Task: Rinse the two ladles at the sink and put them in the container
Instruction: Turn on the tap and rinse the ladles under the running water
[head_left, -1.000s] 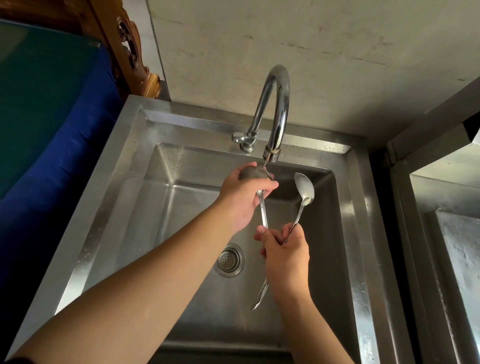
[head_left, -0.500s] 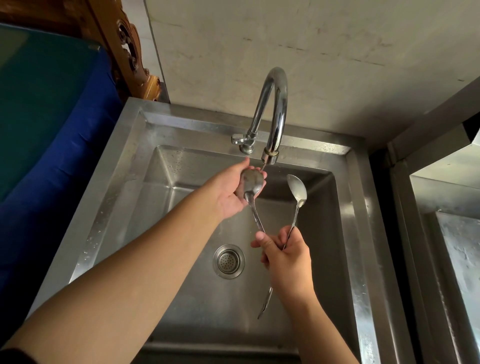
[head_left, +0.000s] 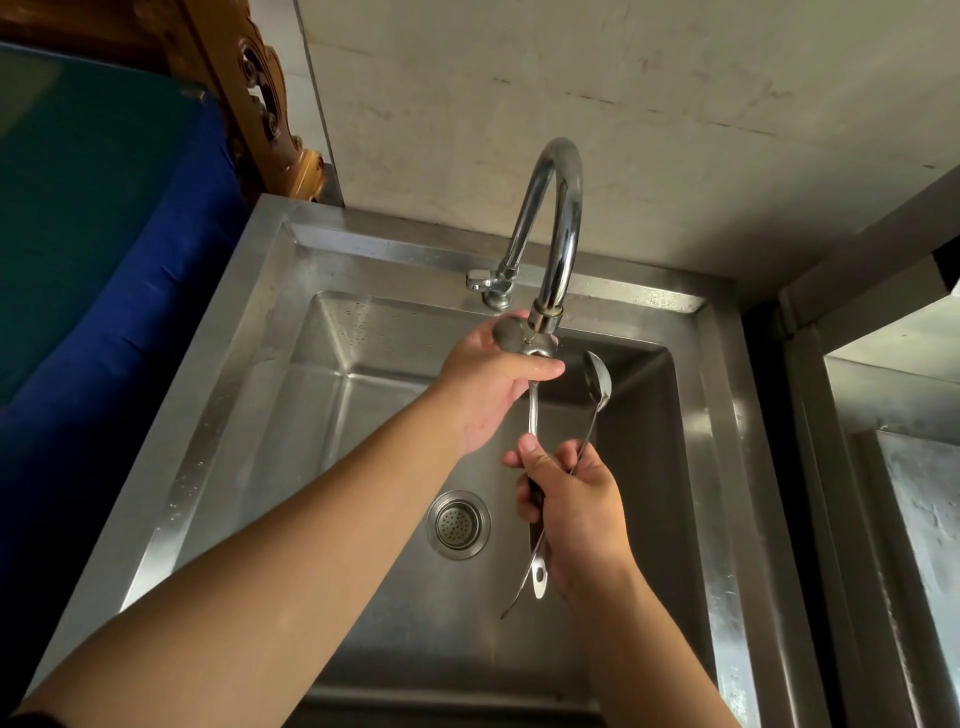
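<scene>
Silver steel sink (head_left: 249, 395), 2 silver ladles (head_left: 597, 384), blue cloth (head_left: 119, 291)

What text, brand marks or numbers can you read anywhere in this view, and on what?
None: no readable text in this view.
Faucet: no brand mark visible.
Sink rim: bare steel, no stamp visible.
Ladle handles below the right hand: no engraving can be made out.
Wall: only stains and scuffs.

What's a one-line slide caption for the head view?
Left hand rubs one ladle under the faucet; right hand grips both handles.

Kitchen: steel sink (head_left: 249, 332), faucet (head_left: 558, 218).
</scene>
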